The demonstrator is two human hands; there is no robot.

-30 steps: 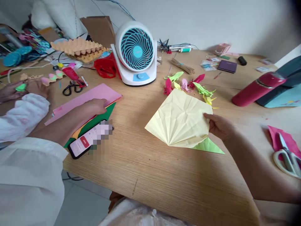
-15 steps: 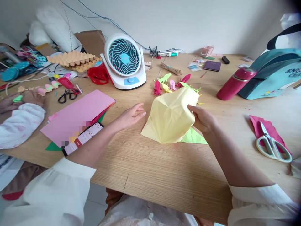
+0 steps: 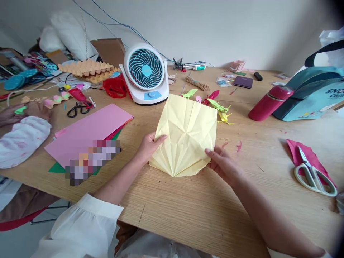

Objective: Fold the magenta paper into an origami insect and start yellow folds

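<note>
Head view: yellow sheet (image 3: pixel 188 122) above the surface (image 3: pixel 188 208), creases fanning from its near corner.
Left hand (image 3: pixel 147 147): pinching sheet's left side, thumb on top.
Right hand (image 3: pixel 224 163): pinching right side, thumb on top; opposed grips likely keep sheet open.
Folded paper figures (image 3: pixel 220 106): just beyond sheet, partly hidden; probably set back for elbow room.
Coloured paper stack (image 3: pixel 96 122): left, pink uppermost, likely piled to save space.
Scissors (image 3: pixel 307 165): right, on red paper (image 3: pixel 317 161), tips away; handles nearer the person, probably for easy reach.
</note>
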